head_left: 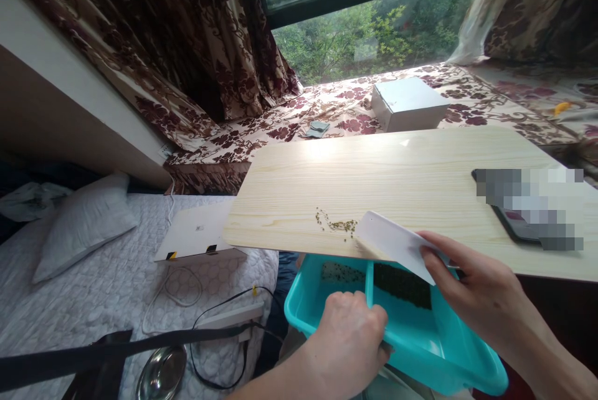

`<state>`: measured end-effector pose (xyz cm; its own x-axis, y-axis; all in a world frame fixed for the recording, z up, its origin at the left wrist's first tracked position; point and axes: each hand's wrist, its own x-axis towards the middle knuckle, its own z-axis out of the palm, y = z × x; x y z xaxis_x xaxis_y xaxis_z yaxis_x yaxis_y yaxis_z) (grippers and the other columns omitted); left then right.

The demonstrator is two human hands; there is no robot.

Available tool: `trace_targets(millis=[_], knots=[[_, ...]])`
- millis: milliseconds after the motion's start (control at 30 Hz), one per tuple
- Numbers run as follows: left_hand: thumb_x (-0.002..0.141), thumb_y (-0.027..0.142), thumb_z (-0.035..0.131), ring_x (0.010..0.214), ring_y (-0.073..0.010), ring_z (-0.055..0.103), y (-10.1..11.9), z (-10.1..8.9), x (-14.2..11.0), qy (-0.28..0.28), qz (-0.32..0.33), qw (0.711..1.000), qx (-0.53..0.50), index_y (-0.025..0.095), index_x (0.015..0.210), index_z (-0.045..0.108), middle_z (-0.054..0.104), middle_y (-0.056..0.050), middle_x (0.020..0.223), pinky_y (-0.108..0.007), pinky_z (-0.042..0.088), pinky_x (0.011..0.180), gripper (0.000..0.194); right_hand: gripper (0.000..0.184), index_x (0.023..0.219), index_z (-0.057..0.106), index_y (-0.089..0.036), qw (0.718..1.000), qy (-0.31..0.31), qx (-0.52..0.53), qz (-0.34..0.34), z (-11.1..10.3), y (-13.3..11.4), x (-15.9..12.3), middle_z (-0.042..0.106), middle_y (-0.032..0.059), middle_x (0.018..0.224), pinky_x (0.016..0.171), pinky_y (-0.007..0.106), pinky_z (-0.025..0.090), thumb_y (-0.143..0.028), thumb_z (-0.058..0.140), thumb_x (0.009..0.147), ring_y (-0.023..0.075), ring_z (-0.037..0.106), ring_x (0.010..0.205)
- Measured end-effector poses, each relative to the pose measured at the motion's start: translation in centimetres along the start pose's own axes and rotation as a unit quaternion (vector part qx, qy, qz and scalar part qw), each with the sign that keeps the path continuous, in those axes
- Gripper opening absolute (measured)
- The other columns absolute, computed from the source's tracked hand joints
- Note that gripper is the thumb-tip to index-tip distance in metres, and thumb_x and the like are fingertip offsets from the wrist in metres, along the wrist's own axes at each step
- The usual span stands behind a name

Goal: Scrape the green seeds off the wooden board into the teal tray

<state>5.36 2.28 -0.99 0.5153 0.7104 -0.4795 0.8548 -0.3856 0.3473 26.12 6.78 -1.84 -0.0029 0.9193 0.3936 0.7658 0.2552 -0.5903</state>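
My left hand point(348, 338) is closed on the near side of a turquoise two-compartment bin point(448, 362), by its divider; the fingertips are hidden. Between the thumb and fingers of my right hand point(481, 281) is a flat white card point(397, 244), tilted, its far end at the tabletop beside a scatter of small greenish-brown grains point(343, 225). The bin sits just below the near edge of the wooden table point(289, 182). Dark grains point(402, 285) lie massed in its right compartment; the left one holds a looser scatter over a pale bottom.
A tablet-like device point(509, 219), partly blurred, lies on the table's right side. Beyond the table, a white box point(411, 101) rests on the windowsill cloth. At left, the bed point(112, 281) bears a pillow, another white box point(200, 232), cables and a metal bowl point(161, 372).
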Motion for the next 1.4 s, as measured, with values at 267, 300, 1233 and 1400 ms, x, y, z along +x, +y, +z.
trace_targets(millis=[267,300,1233,1400], knots=[[0.096,0.036,0.069,0.101,-0.0317,0.067,0.0,-0.1,0.1,-0.001,-0.001,1.0,-0.004,0.018,0.104,0.071,0.07,-0.011,0.103,-0.043,0.057,0.088,0.02,0.03,0.101,0.076,-0.024,0.999,-0.027,0.019,-0.038,0.7,-1.5,0.5,0.083,0.0061,0.092,0.074,0.034,0.065,-0.037,0.05,0.095,0.0244,0.079,0.076],[0.096,0.035,0.068,0.101,-0.0316,0.067,0.0,-0.1,0.1,-0.001,0.0,1.0,-0.006,0.018,0.104,0.071,0.07,-0.011,0.104,-0.042,0.057,0.089,0.019,0.03,0.102,0.076,-0.024,0.998,-0.031,0.022,-0.041,0.7,-1.6,0.6,0.083,0.0061,0.093,0.075,0.035,0.065,-0.037,0.05,0.095,0.0244,0.079,0.077],[0.095,0.032,0.069,0.103,-0.0278,0.067,-3.6,0.3,-4.4,-0.008,-0.117,0.993,-0.001,0.022,0.098,0.069,0.071,-0.005,0.104,-0.035,0.051,0.086,0.011,0.029,0.097,0.079,-0.027,1.0,0.002,-0.008,-0.01,-1.1,1.3,0.8,0.083,0.0049,0.088,0.065,0.037,0.064,-0.042,0.055,0.091,0.0267,0.079,0.072],[0.093,0.031,0.071,0.103,-0.027,0.068,-4.3,0.6,-4.6,0.005,-0.144,0.989,-0.015,0.022,0.1,0.07,0.072,-0.005,0.103,-0.033,0.05,0.083,0.011,0.029,0.096,0.079,-0.027,1.0,-0.027,0.001,-0.004,-0.8,1.1,1.2,0.083,0.0037,0.087,0.065,0.036,0.063,-0.043,0.056,0.089,0.0239,0.076,0.065]])
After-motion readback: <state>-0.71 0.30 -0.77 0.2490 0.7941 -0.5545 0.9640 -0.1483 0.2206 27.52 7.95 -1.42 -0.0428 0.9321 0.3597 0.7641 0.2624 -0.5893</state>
